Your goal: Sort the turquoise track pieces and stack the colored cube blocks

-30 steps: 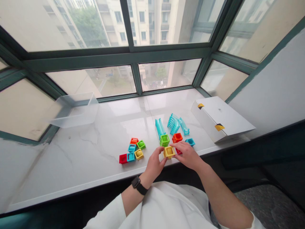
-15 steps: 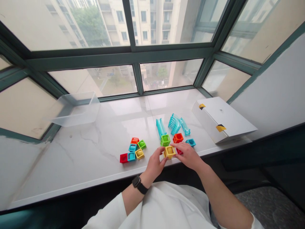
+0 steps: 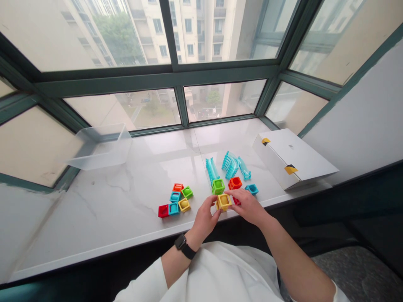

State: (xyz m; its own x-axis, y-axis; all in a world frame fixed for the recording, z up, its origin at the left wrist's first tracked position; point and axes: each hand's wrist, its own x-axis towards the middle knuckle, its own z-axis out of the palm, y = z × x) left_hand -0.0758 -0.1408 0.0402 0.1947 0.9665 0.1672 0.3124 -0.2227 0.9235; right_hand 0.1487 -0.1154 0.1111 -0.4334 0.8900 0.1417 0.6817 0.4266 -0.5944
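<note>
A yellow hollow cube (image 3: 223, 201) sits near the front edge of the white marble sill (image 3: 132, 197). My left hand (image 3: 204, 218), with a black watch on its wrist, pinches the cube's left side. My right hand (image 3: 248, 204) grips its right side, fingers curled over a red piece (image 3: 236, 201) that is mostly hidden. Just beyond stand a green cube (image 3: 218, 186), an orange cube (image 3: 234, 182) and a small blue cube (image 3: 252, 188).
A cluster of several coloured cubes (image 3: 175, 200) lies to the left. Turquoise ribbed track pieces (image 3: 229, 163) lie behind the cubes. A white cardboard box (image 3: 292, 157) rests at the right, a clear plastic bin (image 3: 99, 144) at the back left by the window.
</note>
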